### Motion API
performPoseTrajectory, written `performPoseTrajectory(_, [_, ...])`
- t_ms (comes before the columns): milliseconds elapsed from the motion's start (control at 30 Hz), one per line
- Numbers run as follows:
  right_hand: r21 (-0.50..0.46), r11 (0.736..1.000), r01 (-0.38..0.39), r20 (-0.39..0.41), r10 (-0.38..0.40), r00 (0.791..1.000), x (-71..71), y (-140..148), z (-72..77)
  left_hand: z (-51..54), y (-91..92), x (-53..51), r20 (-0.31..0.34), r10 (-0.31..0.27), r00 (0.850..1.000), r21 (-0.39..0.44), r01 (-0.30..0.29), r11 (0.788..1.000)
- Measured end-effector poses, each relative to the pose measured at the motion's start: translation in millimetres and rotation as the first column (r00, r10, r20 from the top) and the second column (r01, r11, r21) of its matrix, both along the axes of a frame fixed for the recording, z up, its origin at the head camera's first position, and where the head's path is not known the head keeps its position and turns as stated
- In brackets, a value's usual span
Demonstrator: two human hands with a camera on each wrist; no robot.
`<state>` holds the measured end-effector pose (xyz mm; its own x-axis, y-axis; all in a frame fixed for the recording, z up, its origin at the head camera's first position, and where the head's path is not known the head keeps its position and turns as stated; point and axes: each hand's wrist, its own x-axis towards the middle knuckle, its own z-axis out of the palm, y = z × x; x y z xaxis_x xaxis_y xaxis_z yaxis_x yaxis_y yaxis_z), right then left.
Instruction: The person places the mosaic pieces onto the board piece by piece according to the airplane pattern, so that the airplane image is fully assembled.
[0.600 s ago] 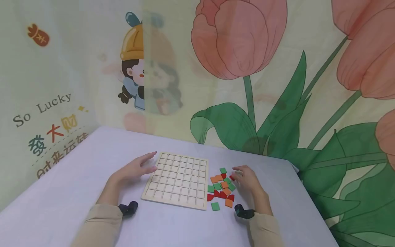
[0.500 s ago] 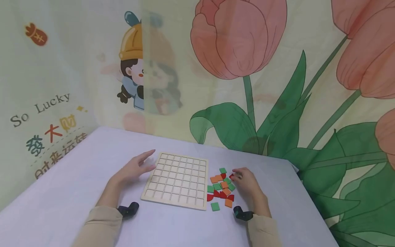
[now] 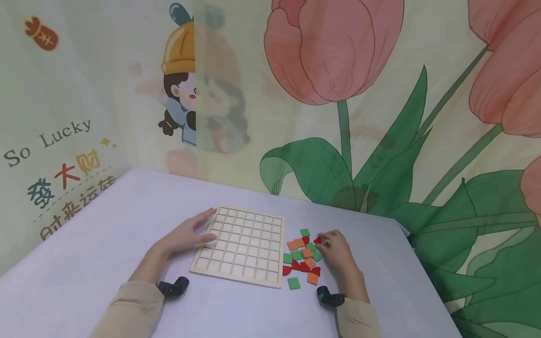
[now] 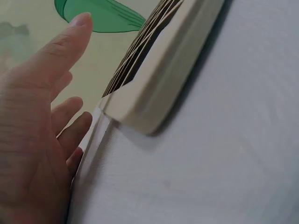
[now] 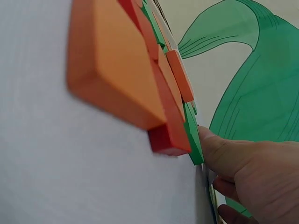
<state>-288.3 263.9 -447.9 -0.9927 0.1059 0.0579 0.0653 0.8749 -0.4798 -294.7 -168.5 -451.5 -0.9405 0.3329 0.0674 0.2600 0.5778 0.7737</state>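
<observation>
A pale wooden board (image 3: 237,246) with a grid of square cells lies flat on the table. My left hand (image 3: 183,238) is at its left edge, thumb and fingers spread; the left wrist view shows the hand (image 4: 39,112) beside the board's corner (image 4: 140,107). Right of the board, my right hand (image 3: 338,249) pinches a red piece (image 3: 317,240) at the far right of a scatter of pieces. In the right wrist view that red piece is hidden; the hand (image 5: 254,170) is behind a green piece (image 5: 192,133).
Flat green (image 3: 293,283), orange (image 3: 312,279) and red (image 3: 287,270) pieces lie close together, some overlapping, along the board's right side. The white table (image 3: 236,312) meets a printed cloth (image 3: 228,173) with tulips at its back edge.
My right thumb and fingers have closed on the red piece. My left hand has moved slightly right against the board's left edge. The head view has shifted a little.
</observation>
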Motion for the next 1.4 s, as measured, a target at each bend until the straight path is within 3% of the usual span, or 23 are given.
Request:
performPoseTrajectory(367, [0.035,0.999,-0.013,-0.038,0.014,0.999,2.0,-8.4,2.5,-3.6,2.5,0.7,-0.080,-0.040,0.996,-0.113,0.031,0.993])
performPoseTrajectory(767, [0.127,0.992,-0.018,-0.110,0.032,0.993,3.7,-13.5,5.3,-6.1,4.3,0.7,-0.114,-0.047,0.992,-0.121,0.034,0.992])
performPoseTrajectory(1167, [0.104,0.993,-0.049,-0.156,0.065,0.986,1.8,-10.5,0.6,-6.3,5.1,0.8,-0.108,-0.051,0.993,-0.133,0.036,0.990])
performPoseTrajectory(1400, [-0.007,0.998,-0.069,-0.130,0.068,0.989,1.6,-19.3,10.0,-6.5,3.8,1.5,-0.100,-0.048,0.994,-0.148,0.033,0.988])
